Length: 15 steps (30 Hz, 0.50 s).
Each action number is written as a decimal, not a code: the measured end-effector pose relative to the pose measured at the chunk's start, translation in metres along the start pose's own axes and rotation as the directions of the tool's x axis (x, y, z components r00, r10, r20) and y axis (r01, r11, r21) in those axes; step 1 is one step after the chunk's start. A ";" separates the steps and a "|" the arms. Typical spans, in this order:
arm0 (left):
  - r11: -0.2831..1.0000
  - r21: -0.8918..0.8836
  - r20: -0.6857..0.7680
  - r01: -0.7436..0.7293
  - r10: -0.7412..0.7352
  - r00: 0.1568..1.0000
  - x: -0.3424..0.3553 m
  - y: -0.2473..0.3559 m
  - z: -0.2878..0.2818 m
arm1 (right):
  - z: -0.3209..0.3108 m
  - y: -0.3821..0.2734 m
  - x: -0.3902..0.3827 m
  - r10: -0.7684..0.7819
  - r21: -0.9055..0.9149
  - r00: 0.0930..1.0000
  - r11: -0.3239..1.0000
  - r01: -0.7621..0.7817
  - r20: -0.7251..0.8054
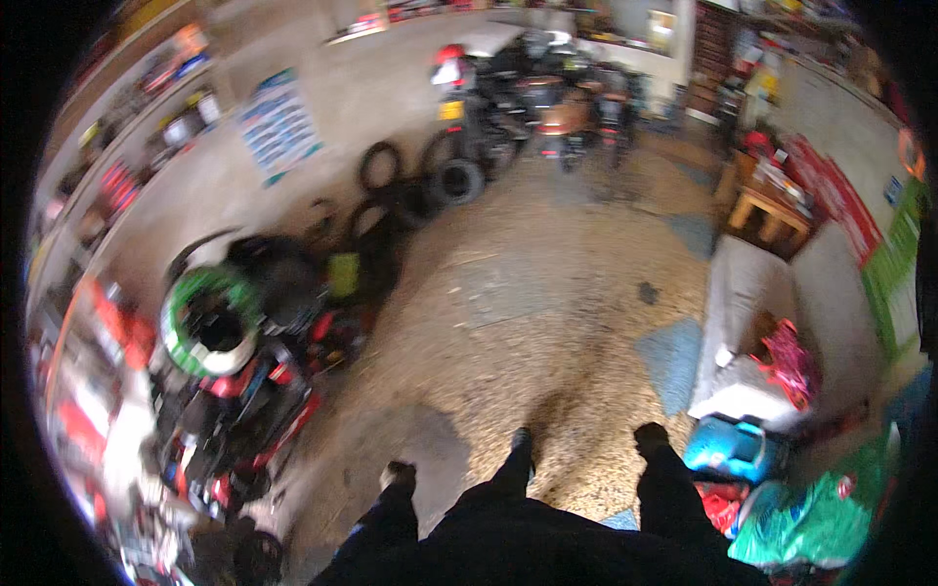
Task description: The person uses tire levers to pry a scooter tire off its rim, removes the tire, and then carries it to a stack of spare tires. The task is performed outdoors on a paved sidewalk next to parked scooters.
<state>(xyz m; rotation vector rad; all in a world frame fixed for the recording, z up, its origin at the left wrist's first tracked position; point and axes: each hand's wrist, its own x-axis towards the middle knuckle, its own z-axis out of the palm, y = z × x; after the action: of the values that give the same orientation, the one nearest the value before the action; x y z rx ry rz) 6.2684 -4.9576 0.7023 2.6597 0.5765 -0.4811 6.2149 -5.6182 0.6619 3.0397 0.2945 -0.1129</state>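
Observation:
Both my arms hang down in dark sleeves on either side of my body, over a worn, speckled floor. My left hand (398,476) is over a dark patch of that floor. My right hand (651,439) is out at the other side, nearest a blue plastic container (728,447). Each hand looks small, rounded and blurred, so its fingers cannot be made out. No object shows sticking out of either one. Between them, one dark shoe (523,441) reaches forward on the floor.
Motorcycles (576,112) and loose tyres (459,182) line the far wall. At left, a green-and-white tyre (210,322) lies among red and black machine parts. A grey sofa (747,283), a wooden table (772,205) and a green plastic bag (811,523) are on the right.

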 end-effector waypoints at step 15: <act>0.656 0.421 0.143 -0.626 0.634 0.760 0.371 0.524 0.051 | 0.063 0.129 -0.028 0.510 0.370 0.270 -0.104 -0.923 0.817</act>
<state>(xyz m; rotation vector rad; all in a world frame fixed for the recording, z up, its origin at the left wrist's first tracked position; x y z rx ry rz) 6.8111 -5.3024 0.6590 3.0392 -0.5556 -0.4033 6.2087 -5.7557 0.6119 3.0505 -2.3066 -1.1304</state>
